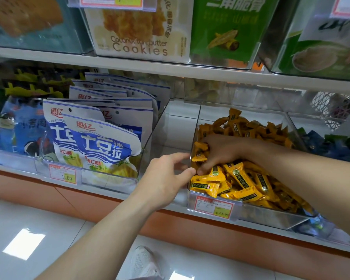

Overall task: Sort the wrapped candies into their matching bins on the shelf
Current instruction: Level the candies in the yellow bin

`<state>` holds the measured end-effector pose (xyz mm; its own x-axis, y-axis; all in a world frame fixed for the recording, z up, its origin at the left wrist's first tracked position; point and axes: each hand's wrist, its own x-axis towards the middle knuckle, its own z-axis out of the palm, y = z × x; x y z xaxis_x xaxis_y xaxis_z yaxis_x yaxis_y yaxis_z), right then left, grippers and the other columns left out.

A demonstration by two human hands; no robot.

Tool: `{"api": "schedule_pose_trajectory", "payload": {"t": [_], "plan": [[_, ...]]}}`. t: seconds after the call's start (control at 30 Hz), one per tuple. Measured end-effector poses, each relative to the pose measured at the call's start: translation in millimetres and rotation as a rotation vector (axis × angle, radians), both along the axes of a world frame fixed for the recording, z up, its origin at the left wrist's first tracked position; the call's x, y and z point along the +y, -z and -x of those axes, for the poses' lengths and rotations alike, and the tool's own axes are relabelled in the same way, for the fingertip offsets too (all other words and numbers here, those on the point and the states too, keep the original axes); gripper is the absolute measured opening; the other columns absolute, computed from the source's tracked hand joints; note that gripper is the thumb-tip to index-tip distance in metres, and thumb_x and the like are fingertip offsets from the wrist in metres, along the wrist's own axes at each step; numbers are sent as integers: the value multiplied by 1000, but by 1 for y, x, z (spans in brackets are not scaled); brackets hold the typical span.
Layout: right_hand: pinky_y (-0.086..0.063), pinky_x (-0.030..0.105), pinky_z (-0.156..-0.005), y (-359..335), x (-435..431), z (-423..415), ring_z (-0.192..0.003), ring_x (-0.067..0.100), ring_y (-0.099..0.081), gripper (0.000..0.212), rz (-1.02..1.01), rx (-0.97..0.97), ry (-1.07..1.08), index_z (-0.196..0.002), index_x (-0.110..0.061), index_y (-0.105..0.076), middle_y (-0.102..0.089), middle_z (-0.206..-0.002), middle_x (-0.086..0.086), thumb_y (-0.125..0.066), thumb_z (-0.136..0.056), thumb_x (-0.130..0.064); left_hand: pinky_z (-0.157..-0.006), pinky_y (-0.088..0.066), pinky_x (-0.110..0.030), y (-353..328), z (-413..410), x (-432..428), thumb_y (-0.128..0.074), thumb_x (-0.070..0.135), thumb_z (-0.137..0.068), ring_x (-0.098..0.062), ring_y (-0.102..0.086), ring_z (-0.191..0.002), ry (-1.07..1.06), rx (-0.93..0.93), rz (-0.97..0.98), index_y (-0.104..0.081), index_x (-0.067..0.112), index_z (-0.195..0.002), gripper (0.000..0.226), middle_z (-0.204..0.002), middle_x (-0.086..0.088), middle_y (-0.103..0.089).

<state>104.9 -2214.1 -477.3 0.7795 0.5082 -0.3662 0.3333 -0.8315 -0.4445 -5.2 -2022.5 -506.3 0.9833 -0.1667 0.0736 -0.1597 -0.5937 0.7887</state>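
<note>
The right hand [224,152] has its grip curled on orange candies [251,186], fingertips hidden among them, in the clear bin [271,217] at the shelf's [166,146] front edge. The left hand [166,176], grip apart, touches the bin's left wall. The blurred price tag [213,207] is hard to read; the box [139,33] above says "Cookies".

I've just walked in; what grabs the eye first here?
A heap of yellow wrapped candies fills the clear bin at the centre-right of the lower shelf. The right hand digs into the heap, fingers curled round some candies, while the left hand touches the bin's left wall. Blue-and-white snack bags stand further left.
</note>
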Motion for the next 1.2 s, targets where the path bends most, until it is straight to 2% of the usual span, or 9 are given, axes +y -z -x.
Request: {"api": "schedule_pose_trajectory", "payload": {"t": [0.2, 0.37, 0.53, 0.67, 0.87, 0.97, 1.03, 1.13, 1.2], "plan": [[-51, 25, -66, -14, -3, -7, -80, 7, -66, 42, 20, -113, 35, -89, -29, -67, -71, -87, -10, -87, -59, -51, -81, -60, -41, 0, -1, 2, -64, 41, -91, -4, -68, -88, -12, 4, 3, -56, 32, -137, 47, -90, 28, -65], [-44, 23, -57, -30, -11, -15, -71, 3, -64, 33, -22, -190, 122, -78, -31, -67, -69, -79, -11, -87, -59, -49, -80, -60, -41, 1, -2, 2, -64, 42, -91, -6, -69, -88, -15, 4, 0, -55, 32, -137, 49, -97, 23, -68], [-44, 26, -61, -50, -18, -27, -75, 11, -66, 27, -93, -244, 199, -76, -28, -69, -70, -79, -7, -87, -62, -43, -80, -60, -41, 0, -1, 2, -64, 42, -91, -5, -69, -88, -13, 2, -10, -55, 33, -137, 48, -92, 26, -66], [-53, 31, -76, -59, -27, -33, -81, 15, -68, 27, -125, -242, 226, -83, -24, -73, -73, -84, -3, -86, -66, -40, -81, -60, -40, -2, -1, 2, -65, 42, -90, -3, -68, -87, -9, 1, -16, -56, 33, -136, 48, -89, 28, -64], [-51, 29, -75, -63, -38, -38, -84, 13, -68, 26, -151, -223, 256, -87, -30, -73, -73, -88, -7, -86, -67, -41, -77, -61, -38, -2, -1, 2, -66, 43, -90, 3, -68, -78, -9, 8, -18, -57, 35, -134, 46, -86, 24, -69], [-45, 22, -70, -61, -41, -35, -93, 8, -61, 37, -136, -268, 234, -100, -37, -68, -64, -101, -14, -86, -68, -40, -79, -60, -36, -5, -3, 2, -68, 46, -87, 1, -68, -80, -28, -1, -39, -62, 35, -127, 42, -85, 22, -70], [-44, 20, -73, -58, -44, -32, -105, 12, -58, 50, -138, -291, 228, -115, -35, -64, -59, -111, -14, -86, -70, -36, -83, -58, -35, -8, -4, 3, -70, 47, -84, 1, -67, -84, -47, -18, -65, -65, 34, -121, 39, -85, 23, -69], [-42, 27, -91, -55, -48, -24, -124, 17, -51, 63, -100, -316, 179, -131, -35, -57, -52, -139, -8, -84, -73, -37, -87, -56, -33, -16, -5, 0, -71, 44, -85, 2, -64, -89, -72, -46, -90, -68, 32, -115, 33, -88, 22, -68], [-44, 30, -97, -57, -49, -13, -122, 16, -54, 62, -104, -321, 162, -132, -40, -55, -43, -150, -7, -81, -75, -42, -89, -55, -33, -24, -5, -4, -69, 41, -86, 2, -64, -91, -103, -79, -93, -69, 31, -113, 29, -92, 20, -69]]}}
